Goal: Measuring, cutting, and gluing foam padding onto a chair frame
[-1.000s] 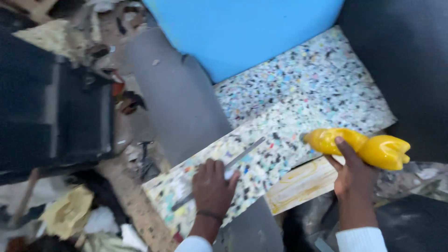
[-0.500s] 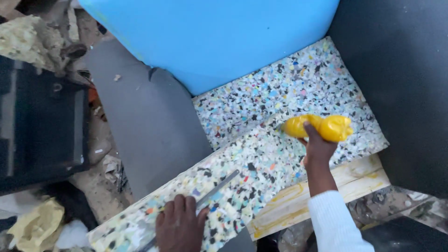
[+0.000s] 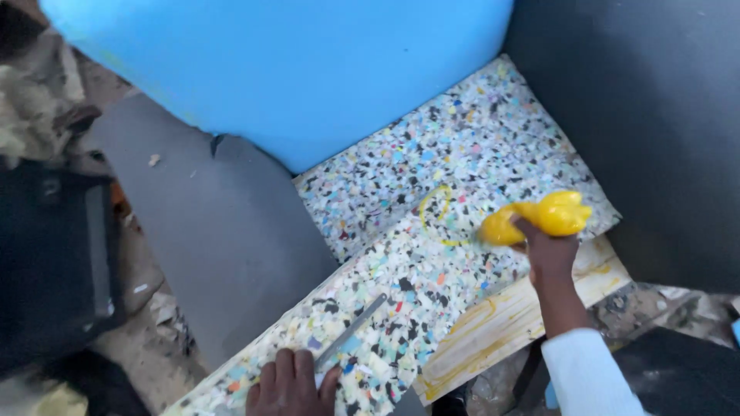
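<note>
Right hand (image 3: 549, 248) grips yellow bottle (image 3: 539, 218), nozzle on speckled foam (image 3: 462, 154) by glue ring (image 3: 439, 216). Left hand (image 3: 289, 383) flat, open, on metal ruler (image 3: 351, 331).

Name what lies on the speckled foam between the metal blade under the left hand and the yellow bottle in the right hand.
In the head view, only speckled foam and a yellow glue loop near the bottle.

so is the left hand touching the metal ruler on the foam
Touching. The head view shows the left hand pressed flat on the speckled foam, its fingers lying over the lower end of the metal ruler, with no gap visible.
</note>
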